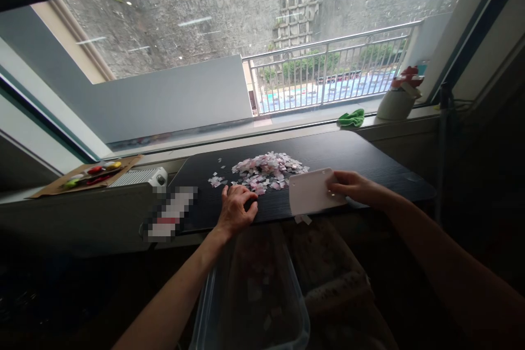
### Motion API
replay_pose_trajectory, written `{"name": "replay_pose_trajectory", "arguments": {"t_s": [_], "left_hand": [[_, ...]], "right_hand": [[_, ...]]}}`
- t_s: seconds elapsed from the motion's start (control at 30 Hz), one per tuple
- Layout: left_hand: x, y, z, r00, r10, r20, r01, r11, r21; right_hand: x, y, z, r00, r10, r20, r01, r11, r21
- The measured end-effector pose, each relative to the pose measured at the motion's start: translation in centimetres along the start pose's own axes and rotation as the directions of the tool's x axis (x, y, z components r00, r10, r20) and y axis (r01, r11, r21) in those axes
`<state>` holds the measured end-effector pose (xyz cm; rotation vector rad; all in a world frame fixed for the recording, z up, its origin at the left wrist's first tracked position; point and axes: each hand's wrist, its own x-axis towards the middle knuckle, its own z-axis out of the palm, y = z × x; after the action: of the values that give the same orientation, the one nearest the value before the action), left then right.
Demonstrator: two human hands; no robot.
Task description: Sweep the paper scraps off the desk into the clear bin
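Clear bin (299, 291) at the bottom centre of the frame, nearest the camera, with a few pale scraps showing dimly in it; just above it runs the near edge of a dark table (348, 156). Pink and white scraps (268, 167) lie heaped on the table at the middle of the frame, a small loose group off to the heap's left. At the heap's lower left, the left hand (238, 208) is at the table's near edge, its fingers loosely curled and a gap between thumb and forefinger; whether anything is under them I cannot tell. Right of the heap, the right hand (355, 186) pinches a white panel (309, 191) by its right end, thumb and fingers closed on it, its left end just beside the scraps. A couple of pale bits (302, 220) show beneath its lower edge. On the sill at the right sit a green cloth (351, 118) and a pale jug (396, 105); at the left, a white box (141, 178) and some cardboard (53, 185). Railings (327, 71) show through the window, upper right
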<state>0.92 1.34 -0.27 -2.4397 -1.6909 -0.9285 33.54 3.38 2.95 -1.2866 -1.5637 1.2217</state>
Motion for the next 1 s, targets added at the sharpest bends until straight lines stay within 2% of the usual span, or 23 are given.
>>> {"name": "replay_pose_trajectory", "arguments": {"t_s": [0.07,0.17,0.27,0.33,0.5,0.63,0.83,1.0], "left_hand": [[0.0,0.1,0.0,1.0,-0.005,0.004,0.005,1.0,0.004],[0.0,0.1,0.0,1.0,-0.003,0.005,0.003,1.0,0.013],[0.0,0.1,0.0,1.0,0.004,0.007,-0.004,1.0,0.02],[-0.1,0.1,0.0,1.0,0.005,0.005,-0.005,1.0,0.021],[-0.1,-0.1,0.2,1.0,0.006,-0.015,-0.006,1.0,0.031],[-0.2,-0.1,0.2,1.0,0.008,-0.014,-0.007,0.999,0.039],[-0.2,-0.1,0.1,1.0,0.008,-0.006,-0.008,0.999,0.04],[-0.1,0.0,0.1,1.0,0.007,0.008,-0.007,0.999,0.034]], "right_hand": [[-0.5,0.5,-0.8,0.999,-0.012,-0.043,0.012,1.0,-0.007],[-1.1,1.4,-2.2,0.983,-0.039,-0.179,0.04,0.999,0.005],[-1.5,2.4,-3.5,0.926,-0.067,-0.372,0.056,0.998,-0.042],[-1.6,2.9,-4.0,0.89,-0.068,-0.45,0.035,0.996,-0.081],[-1.7,2.9,-3.8,0.911,-0.092,-0.403,0.039,0.99,-0.139],[-1.4,1.9,-3.0,0.909,-0.107,-0.402,0.024,0.978,-0.207],[-0.2,0.6,-2.2,0.861,-0.144,-0.488,0.009,0.963,-0.268],[-0.9,0.9,-2.8,0.892,-0.129,-0.434,0.01,0.964,-0.266]]}}
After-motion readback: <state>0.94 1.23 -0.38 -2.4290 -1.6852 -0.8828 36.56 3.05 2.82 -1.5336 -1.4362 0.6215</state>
